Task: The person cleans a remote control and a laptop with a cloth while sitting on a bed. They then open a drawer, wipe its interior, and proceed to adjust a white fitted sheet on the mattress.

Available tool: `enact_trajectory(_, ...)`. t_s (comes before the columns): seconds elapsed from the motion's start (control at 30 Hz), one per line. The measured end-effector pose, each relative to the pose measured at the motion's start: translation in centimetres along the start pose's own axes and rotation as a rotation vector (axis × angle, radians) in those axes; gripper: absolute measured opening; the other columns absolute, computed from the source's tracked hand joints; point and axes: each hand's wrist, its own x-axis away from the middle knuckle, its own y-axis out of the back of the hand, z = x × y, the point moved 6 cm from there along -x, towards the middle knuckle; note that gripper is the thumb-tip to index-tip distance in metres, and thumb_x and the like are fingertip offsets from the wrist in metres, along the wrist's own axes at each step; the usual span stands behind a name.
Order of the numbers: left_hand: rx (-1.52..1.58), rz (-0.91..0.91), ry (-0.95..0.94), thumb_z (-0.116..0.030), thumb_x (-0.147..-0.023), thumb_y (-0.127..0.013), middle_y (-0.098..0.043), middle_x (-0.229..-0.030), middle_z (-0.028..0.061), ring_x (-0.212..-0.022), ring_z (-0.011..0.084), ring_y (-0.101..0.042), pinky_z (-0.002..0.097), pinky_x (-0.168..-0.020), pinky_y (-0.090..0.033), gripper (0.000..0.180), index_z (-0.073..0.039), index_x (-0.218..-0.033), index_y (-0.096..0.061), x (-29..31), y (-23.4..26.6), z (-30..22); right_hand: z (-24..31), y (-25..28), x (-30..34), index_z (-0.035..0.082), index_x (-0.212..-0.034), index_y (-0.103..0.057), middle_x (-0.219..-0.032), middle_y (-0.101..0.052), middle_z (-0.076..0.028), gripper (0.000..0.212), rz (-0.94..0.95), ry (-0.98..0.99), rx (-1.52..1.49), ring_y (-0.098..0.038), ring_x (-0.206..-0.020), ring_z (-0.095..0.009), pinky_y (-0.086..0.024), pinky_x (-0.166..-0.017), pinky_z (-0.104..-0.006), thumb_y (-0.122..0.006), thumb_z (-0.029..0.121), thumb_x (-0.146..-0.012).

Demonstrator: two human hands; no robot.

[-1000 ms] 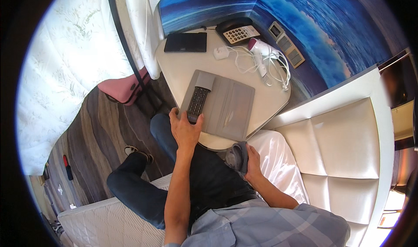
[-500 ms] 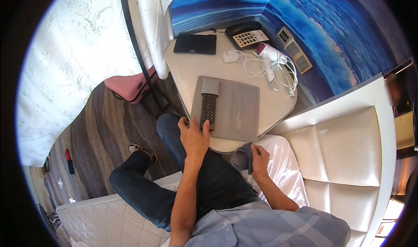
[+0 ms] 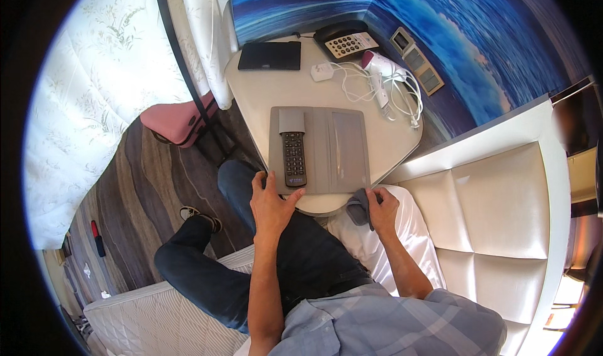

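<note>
On the table lies a grey folder-like cover [image 3: 319, 161], spread flat. A black remote control [image 3: 294, 161] rests on its left half, its top end tucked under a grey flap [image 3: 291, 120]. My left hand [image 3: 272, 206] is at the cover's lower left corner, thumb and fingers spread apart, the thumb just below the remote. My right hand [image 3: 384, 211] is closed on a folded grey cloth [image 3: 358, 209], with its thumb side up against the cover's lower right corner. Part of the cloth is hidden behind the fingers.
At the table's [image 3: 257, 98] back are a black flat case [image 3: 270, 56], a desk phone [image 3: 345, 41], a hair dryer [image 3: 384, 67] and white cables [image 3: 411, 98]. A pink bag-like object [image 3: 176, 122] stands left; a padded headboard [image 3: 465, 199] is at the right.
My left thumb has come off the remote to the cover's lower edge. My right hand has moved up to the cover's lower right corner with the cloth. The cover looks slightly straighter.
</note>
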Motion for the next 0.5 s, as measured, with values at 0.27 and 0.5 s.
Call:
enact_trajectory(0.27, -0.006, -0.017, -0.037, -0.038, -0.071, -0.08, -0.065, -0.104, 0.0232, -0.089, 0.0402, -0.064, 0.0452, -0.073, -0.052, 0.065, 0.009, -0.113, -0.058, -0.2, -0.9, 0.3, -2.1, -2.5, 0.6, -0.005, -0.1, -0.064, -0.077, -0.065, -0.007, 0.022, 0.083, -0.366, -0.77, -0.058, -0.072, -0.01, -0.046, -0.065, -0.025, -0.065, 0.015, -0.09)
enact_trajectory(0.5, -0.037, -0.01, -0.015, -0.039, -0.072, -0.08, -0.066, -0.097, 0.0236, -0.084, 0.0393, -0.065, 0.0439, -0.071, -0.052, 0.065, 0.009, -0.111, -0.06, -0.2, -0.9, 0.0, -1.4, -2.0, -0.4, -0.004, -0.115, -0.06, -0.085, -0.065, -0.008, 0.034, 0.104, -0.269, -0.305, -0.059, -0.077, -0.013, -0.047, -0.068, -0.0251, -0.067, 0.016, -0.088)
